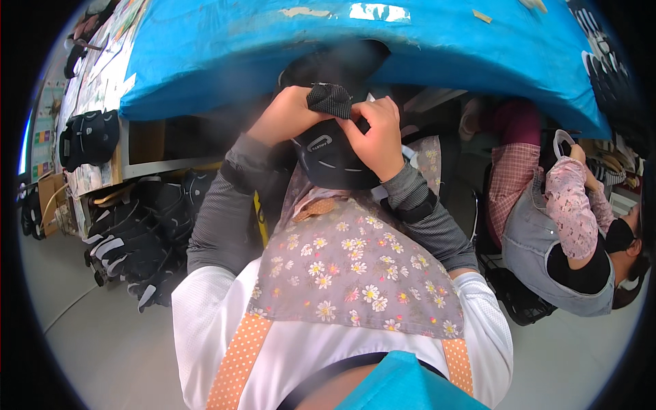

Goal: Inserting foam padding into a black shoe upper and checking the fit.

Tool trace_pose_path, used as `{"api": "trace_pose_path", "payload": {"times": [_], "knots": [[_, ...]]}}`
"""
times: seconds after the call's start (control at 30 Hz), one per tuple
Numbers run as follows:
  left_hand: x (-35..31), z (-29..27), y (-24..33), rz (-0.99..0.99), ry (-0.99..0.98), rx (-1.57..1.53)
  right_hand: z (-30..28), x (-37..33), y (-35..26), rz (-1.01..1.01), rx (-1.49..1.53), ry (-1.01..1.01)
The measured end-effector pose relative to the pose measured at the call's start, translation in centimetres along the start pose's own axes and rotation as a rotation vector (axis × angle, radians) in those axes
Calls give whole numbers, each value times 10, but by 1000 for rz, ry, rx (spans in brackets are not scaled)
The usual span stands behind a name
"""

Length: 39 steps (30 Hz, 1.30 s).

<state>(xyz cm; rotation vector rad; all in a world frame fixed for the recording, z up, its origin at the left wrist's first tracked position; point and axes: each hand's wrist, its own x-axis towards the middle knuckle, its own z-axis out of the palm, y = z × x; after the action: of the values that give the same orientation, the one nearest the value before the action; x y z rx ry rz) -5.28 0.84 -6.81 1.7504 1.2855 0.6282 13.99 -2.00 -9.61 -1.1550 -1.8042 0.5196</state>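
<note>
A black, rounded piece that looks like a cap point(335, 165), with a small white mark and thin pale lines on it, lies over my lap below the table edge. From its upper part stands a dark, finely striped fabric flap point(331, 100). My left hand point(290, 113) is closed, gripping the flap's left side. My right hand point(377, 130) pinches the flap's lower right corner between thumb and fingers. More black material point(335, 65) lies just beyond my hands against the table edge; its shape is partly blurred and hidden.
A table covered in blue plastic point(437, 51) spans the front. At left, similar black pieces point(140, 232) hang in a cluster, and another black piece point(90, 139) hangs higher up. A seated co-worker point(560, 253) holds a pale ring-shaped thing point(562, 142) at right.
</note>
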Motion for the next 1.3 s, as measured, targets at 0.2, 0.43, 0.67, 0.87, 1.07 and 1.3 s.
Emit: {"api": "trace_pose_path", "payload": {"times": [0.2,0.43,0.67,0.87,1.07,1.3], "knots": [[14,7,-10,-328,-211,-370,4,11,15,117,14,-117],[8,25,-20,-476,-99,-474,18,6,32,391,212,-245],[-6,26,-2,-59,144,-243,7,4,8,313,281,-93],[-7,32,-6,-194,44,-329,8,-3,21,298,304,-116],[-1,43,-11,-506,16,-613,15,5,36,578,576,-338],[-8,49,-27,-329,169,-491,30,2,43,668,762,-323]]}}
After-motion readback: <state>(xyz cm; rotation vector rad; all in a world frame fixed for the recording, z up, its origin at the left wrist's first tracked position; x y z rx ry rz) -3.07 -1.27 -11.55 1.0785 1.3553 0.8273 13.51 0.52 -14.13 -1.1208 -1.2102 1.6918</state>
